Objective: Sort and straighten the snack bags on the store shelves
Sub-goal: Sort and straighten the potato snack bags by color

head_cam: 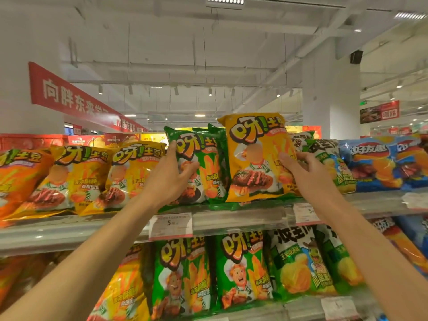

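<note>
On the top shelf [231, 216] my right hand [301, 169] grips the right edge of a yellow snack bag [254, 158], which stands upright in front of several green bags. My left hand [171, 174] grips the left edge of a green snack bag [196, 167] just left of it, thumb on the front. More yellow bags [129, 174] stand in a leaning row to the left. Green-and-white chip bags [333, 163] sit behind my right hand.
Blue chip bags [382, 163] fill the top shelf's right end, orange bags [16, 179] the far left. The lower shelf holds green bags [240, 265], yellow ones and green-and-white ones. Price tags [171, 224] hang on the shelf rail. A red banner [76, 98] hangs above.
</note>
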Tool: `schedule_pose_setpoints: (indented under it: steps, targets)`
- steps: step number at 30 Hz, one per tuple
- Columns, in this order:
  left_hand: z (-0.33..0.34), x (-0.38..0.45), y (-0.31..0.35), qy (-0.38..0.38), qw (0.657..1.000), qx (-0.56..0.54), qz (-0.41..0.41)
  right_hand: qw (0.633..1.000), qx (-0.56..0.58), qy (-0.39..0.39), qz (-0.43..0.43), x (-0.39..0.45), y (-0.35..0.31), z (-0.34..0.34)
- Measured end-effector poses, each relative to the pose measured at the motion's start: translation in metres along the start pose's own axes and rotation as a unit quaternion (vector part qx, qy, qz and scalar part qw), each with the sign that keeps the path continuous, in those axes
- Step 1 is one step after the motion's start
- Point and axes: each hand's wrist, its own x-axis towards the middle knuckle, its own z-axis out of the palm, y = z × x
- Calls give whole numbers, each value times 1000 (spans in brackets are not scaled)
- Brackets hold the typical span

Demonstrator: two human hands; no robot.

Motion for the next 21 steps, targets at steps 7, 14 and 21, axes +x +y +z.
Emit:
schedule_pose_setpoints:
  steps: [7,14,21]
  targets:
    - [11,8,-10,-104,993,-20,-52,1000,1,-6,-3,-2,-3,4]
    - [20,14,-22,-96,992,33,-80,1000,-2,-1,3,-1,-4,8]
    - [11,-16,-10,80,996,37,24,1000,24,1,4,-11,0,5]
